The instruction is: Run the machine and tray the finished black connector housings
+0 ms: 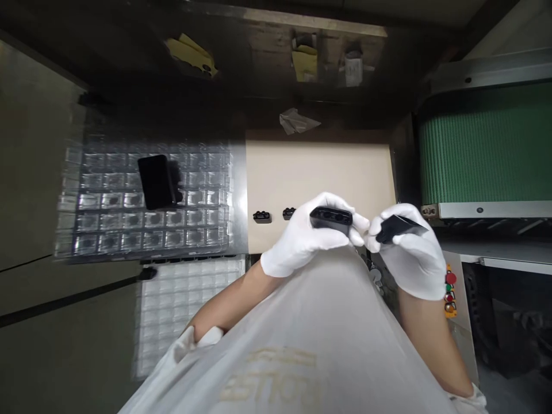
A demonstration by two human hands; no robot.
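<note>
Both of my hands wear white gloves and are close together at the front of the beige mat (pixel 319 167). My left hand (pixel 308 230) is closed around a black rectangular casing (pixel 331 217), whose end with two dark round recesses faces up. In my right hand (pixel 411 253), fingers and thumb grip a flat, angular black piece (pixel 397 227); its exact kind cannot be made out. The fingertips of both hands nearly meet. Left of my left hand, two small black knobbed parts, a nearer one (pixel 289 213) and a farther one (pixel 262 217), rest on the mat.
To the left lies a clear compartmented plastic tray (pixel 112 201) with a black box-like object (pixel 155 181) on it. Another pale tray (pixel 190 310) sits lower. A crumpled clear wrapper (pixel 297 121) lies behind the mat. At right are a green conveyor belt (pixel 487 144) and a button panel (pixel 450 293).
</note>
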